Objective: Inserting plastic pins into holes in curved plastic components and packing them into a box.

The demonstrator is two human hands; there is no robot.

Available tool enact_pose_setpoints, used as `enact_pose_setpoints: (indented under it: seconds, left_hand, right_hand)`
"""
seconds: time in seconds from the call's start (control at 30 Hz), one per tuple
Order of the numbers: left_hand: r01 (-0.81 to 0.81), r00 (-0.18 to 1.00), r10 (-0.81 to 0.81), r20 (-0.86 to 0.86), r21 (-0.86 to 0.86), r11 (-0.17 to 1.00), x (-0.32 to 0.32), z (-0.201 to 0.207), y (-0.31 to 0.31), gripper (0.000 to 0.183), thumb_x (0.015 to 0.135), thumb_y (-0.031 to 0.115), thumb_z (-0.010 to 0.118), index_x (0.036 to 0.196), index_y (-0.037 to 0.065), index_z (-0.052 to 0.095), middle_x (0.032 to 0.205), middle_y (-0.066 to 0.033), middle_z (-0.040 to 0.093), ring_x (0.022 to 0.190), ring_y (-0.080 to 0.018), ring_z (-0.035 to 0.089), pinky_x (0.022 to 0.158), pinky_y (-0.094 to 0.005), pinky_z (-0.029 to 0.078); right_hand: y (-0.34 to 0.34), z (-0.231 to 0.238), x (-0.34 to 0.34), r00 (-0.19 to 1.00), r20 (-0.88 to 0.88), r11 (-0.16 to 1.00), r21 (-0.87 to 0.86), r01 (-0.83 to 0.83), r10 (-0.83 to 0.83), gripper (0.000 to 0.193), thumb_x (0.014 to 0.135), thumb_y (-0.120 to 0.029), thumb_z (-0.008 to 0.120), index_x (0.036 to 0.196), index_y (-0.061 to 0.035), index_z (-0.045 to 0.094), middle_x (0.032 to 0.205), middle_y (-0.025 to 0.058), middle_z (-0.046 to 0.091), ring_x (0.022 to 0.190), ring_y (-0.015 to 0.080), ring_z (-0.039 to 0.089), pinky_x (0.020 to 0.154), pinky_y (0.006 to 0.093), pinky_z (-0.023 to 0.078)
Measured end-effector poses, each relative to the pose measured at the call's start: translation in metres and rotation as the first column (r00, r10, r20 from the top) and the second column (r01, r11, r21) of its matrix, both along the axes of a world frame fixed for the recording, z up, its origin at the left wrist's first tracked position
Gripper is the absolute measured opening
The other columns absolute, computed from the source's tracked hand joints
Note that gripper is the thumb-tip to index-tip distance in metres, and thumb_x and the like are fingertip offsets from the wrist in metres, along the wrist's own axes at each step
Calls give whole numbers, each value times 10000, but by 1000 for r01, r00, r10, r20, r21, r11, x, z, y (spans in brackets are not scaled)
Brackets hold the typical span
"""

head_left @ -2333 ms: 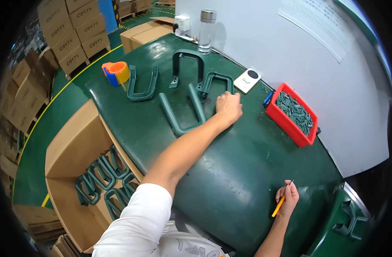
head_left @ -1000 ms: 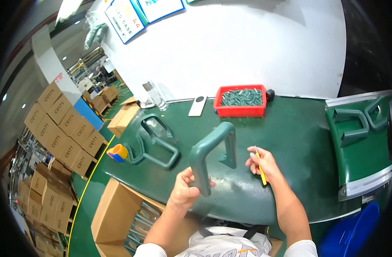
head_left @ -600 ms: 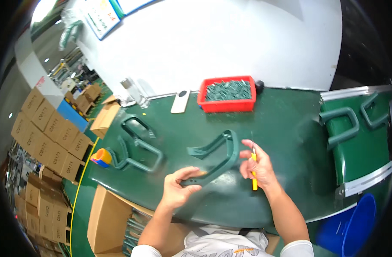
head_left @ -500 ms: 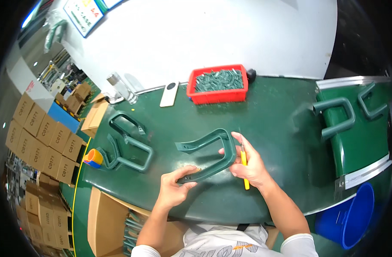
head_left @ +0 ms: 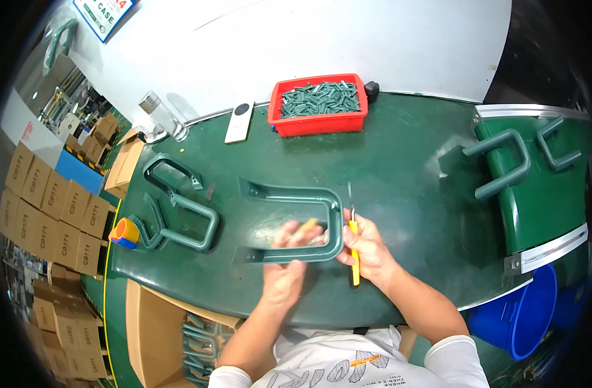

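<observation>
Dark green table (head_left: 412,161), curved front edge, fills the middle. White wall (head_left: 322,39) right behind it, w/ a blue-edged sign (head_left: 103,9) top left. Green floor (head_left: 111,310) left of the table, yellow line (head_left: 108,278) running along it. Stacked brown cartons (head_left: 40,207) far left, more boxes further back. Open cardboard box (head_left: 163,336) on the floor at the table's front left corner, green parts inside. Right: green conveyor (head_left: 541,194) w/ metal trim, blue bucket (head_left: 519,313) below it. Light bright & even, soft shadows.
</observation>
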State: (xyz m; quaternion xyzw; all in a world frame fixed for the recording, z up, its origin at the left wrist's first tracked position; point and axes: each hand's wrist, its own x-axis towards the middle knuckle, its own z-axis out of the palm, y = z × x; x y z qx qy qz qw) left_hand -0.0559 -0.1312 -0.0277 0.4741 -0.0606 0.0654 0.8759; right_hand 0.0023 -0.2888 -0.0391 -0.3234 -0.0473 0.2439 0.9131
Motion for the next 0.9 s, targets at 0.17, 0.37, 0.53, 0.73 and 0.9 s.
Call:
enact_pose_setpoints:
  seconds: [0.17, 0.37, 0.53, 0.73, 0.9]
  left_hand:
    - [-149, 987, 137, -85, -156, 976, 18, 23, -4, 170, 806, 118, 597, 933, 72, 495, 804, -111, 593, 804, -242, 582, 827, -389, 456]
    - [-103, 981, 34, -190, -368, 924, 41, 31, 0, 59, 836, 133, 525, 830, 79, 504, 458, -35, 345, 428, -171, 348, 395, -312, 337]
    - [-1, 993, -51, -104, -444, 896, 44, 28, -8, 150, 919, 203, 495, 877, 74, 559, 456, -21, 326, 422, -150, 333, 376, -288, 326]
    - [-48, 990, -7, -141, -384, 922, 47, 25, -7, 204, 931, 266, 530, 893, 67, 544, 496, 1, 348, 441, -126, 346, 411, -262, 343]
    - [-408, 835, 315, -451, -124, 904, 50, 22, -22, 172, 888, 212, 617, 833, 86, 513, 552, 20, 371, 473, -113, 379, 457, -261, 367]
  right_hand:
    - [-17, -3, 14, 971, 232, 795, -578, 184, -56, 251, 901, -258, 603, 818, -21, 598, 559, 46, 570, 402, 80, 480, 356, 207, 341]
    - [-16, 3, 14, 980, 110, 809, -583, -73, 167, 432, 902, -280, 603, 1197, 25, 525, 800, 54, 609, 605, 63, 525, 471, 180, 355]
    - [-14, 8, 8, 975, 149, 837, -543, -59, 165, 522, 866, -208, 655, 1289, 21, 452, 835, 25, 568, 634, 66, 515, 518, 188, 388]
    - [-8, 0, 10, 986, 149, 858, -513, 14, 74, 510, 847, -156, 671, 1276, 21, 458, 832, 3, 549, 632, 61, 498, 527, 192, 401]
    - [-3, -4, 11, 947, 301, 789, -551, 270, -114, 487, 836, -177, 683, 1227, 42, 493, 864, 21, 579, 635, 55, 494, 552, 213, 440]
